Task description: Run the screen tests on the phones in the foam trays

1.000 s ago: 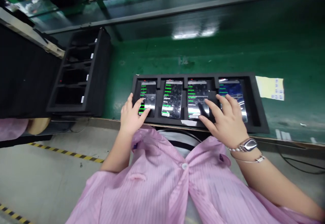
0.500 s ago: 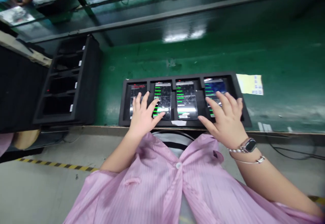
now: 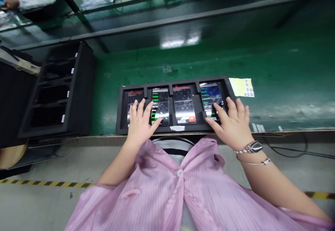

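Observation:
A black foam tray [image 3: 178,129] with a row of compartments lies along the bench's near edge, a lit smartphone in each. My left hand [image 3: 140,121], fingers spread, is over the leftmost phone [image 3: 135,96] and partly hides it. Its thumb reaches the lower part of a phone with green text lines [image 3: 160,102]. A phone with red text at its top and an orange button [image 3: 184,103] lies right of that, uncovered. My right hand [image 3: 231,123] is open at the rightmost phone [image 3: 211,93], its index fingertip at the screen; contact is unclear.
A stack of black foam trays [image 3: 78,95] stands at the left. Yellow paper with blue marks [image 3: 242,87] lies right of the tray on the green bench [image 3: 282,70]. Behind a rail, a person's hand [image 3: 10,4] shows at the upper left.
The third phone's green lines have given way to red text and an orange button. My right hand has shifted slightly right relative to the tray. The whole view has shifted a little.

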A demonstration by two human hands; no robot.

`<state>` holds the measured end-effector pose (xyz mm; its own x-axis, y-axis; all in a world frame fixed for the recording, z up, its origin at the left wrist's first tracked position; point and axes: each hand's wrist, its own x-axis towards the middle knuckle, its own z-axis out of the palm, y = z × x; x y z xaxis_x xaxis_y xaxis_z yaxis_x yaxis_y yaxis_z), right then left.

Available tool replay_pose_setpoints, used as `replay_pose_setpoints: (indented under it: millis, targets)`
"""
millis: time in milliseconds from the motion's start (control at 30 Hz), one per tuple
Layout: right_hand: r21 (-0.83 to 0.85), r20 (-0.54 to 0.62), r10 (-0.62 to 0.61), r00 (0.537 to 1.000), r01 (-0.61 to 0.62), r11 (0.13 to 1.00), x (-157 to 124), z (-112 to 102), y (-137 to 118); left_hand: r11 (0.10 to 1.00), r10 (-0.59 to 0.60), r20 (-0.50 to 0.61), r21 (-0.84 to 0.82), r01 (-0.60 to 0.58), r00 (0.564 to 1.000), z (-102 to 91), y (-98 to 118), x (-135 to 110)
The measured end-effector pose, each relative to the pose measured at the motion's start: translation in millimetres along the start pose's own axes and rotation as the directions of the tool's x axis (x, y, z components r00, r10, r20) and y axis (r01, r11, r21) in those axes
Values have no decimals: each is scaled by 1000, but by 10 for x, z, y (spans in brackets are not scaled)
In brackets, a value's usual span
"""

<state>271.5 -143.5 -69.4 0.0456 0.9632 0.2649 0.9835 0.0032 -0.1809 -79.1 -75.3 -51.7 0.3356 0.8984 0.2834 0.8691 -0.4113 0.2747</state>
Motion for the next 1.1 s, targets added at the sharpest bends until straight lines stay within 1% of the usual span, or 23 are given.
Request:
replay_pose_setpoints:
  millis: [67,133,167,200,267,333,367,400,467,500,533,567,600,633,667,733,800,867,967,1033,1100]
  targets:
    - [37,2,37,999,-38,999,4,-11,12,1000,7,-21,0,-7,1000,9,-4,-27]
    - [116,-55,61,997,-54,992,19,-73,15,1000,22,-42,1,-22,999,-20,-2,-61]
    - [164,-93,58,994,-43,986,38,-128,5,999,32,-43,-1,-32,999,-54,1,-75]
    - [208,-129,44,991,-17,978,68,-194,-16,999,43,-36,-7,-43,998,-100,7,-80]
    - [266,-177,-29,984,76,961,166,-331,-101,997,72,-8,-25,-72,997,-212,21,-47]
    - [284,-184,-139,973,188,940,307,-406,-242,993,110,7,-48,-110,994,-296,45,56]
    - [288,-180,-196,964,242,926,382,-402,-328,990,128,5,-61,-127,992,-308,63,126]
    - [291,-179,-249,952,293,911,453,-369,-422,988,138,-5,-72,-138,990,-293,85,200]
    - [275,-212,-339,917,388,880,558,-236,-614,987,133,-22,-87,-135,991,-195,139,333]
    - [251,-246,-374,894,432,866,587,-154,-702,990,111,-36,-83,-113,993,-122,163,383]
    - [209,-290,-412,864,477,853,601,-72,-778,992,100,-17,-74,-101,995,-45,180,422]
    - [166,-308,-459,833,522,836,605,5,-834,993,99,4,-58,-98,995,29,187,450]
    - [139,-321,-482,815,544,828,604,76,-869,994,100,2,-47,-100,995,94,186,469]
    - [109,-343,-508,790,570,814,603,138,-880,993,114,-22,-38,-115,993,144,180,482]
    - [75,-344,-521,781,576,814,606,193,-874,991,130,-26,-30,-131,991,179,172,489]
    - [48,-334,-485,808,529,847,625,279,-829,987,156,8,-26,-156,988,206,164,492]
    - [50,-272,-468,841,498,866,650,337,-787,987,157,56,-28,-155,986,201,171,490]
    - [56,-221,-463,858,485,873,666,371,-780,989,143,55,-30,-142,988,196,185,492]
    - [48,-213,-460,862,480,876,671,376,-821,990,132,46,-52,-129,990,204,214,501]
    - [47,-211,-483,850,502,863,679,342,-823,990,126,54,-76,-121,991,186,224,496]
    - [61,-243,-482,842,509,858,698,274,-735,988,120,0,-93,-120,993,114,190,465]
